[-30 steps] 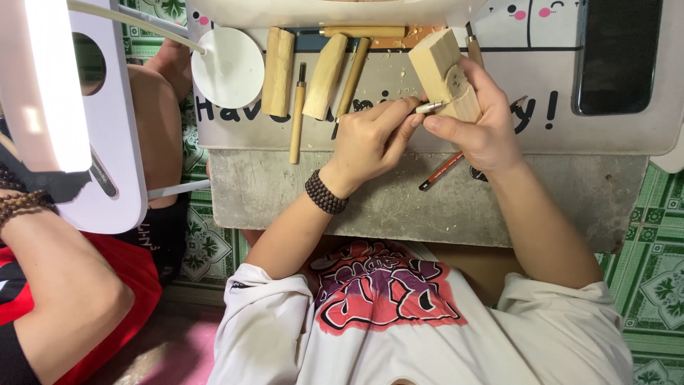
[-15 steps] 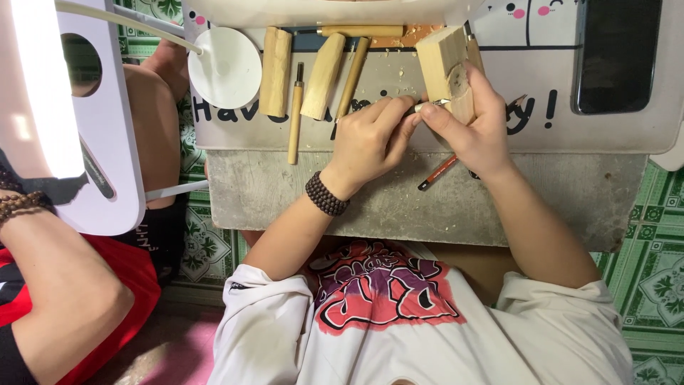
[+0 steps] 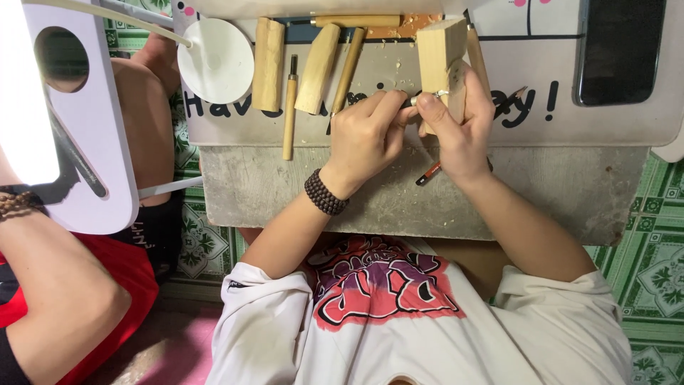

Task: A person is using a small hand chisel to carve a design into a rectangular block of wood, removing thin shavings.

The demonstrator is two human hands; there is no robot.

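Two hands work at the middle of the surface [image 3: 541,192]: the left hand [image 3: 365,135] and the right hand [image 3: 463,135], each closed in a grip. One pale wooden block [image 3: 438,50] stands at twelve o'clock from them. Four wooden tool handles [image 3: 269,64] lie at ten to eleven o'clock, plus one thin chisel [image 3: 289,107] among them. One red pencil [image 3: 429,173] lies at six o'clock. One dark phone [image 3: 620,50] sits at two o'clock. One white disc [image 3: 215,60] lies at ten o'clock. One beaded bracelet [image 3: 325,194] circles the left wrist.

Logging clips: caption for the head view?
Right hand steadies a wooden block while left hand works a carving tool against it.
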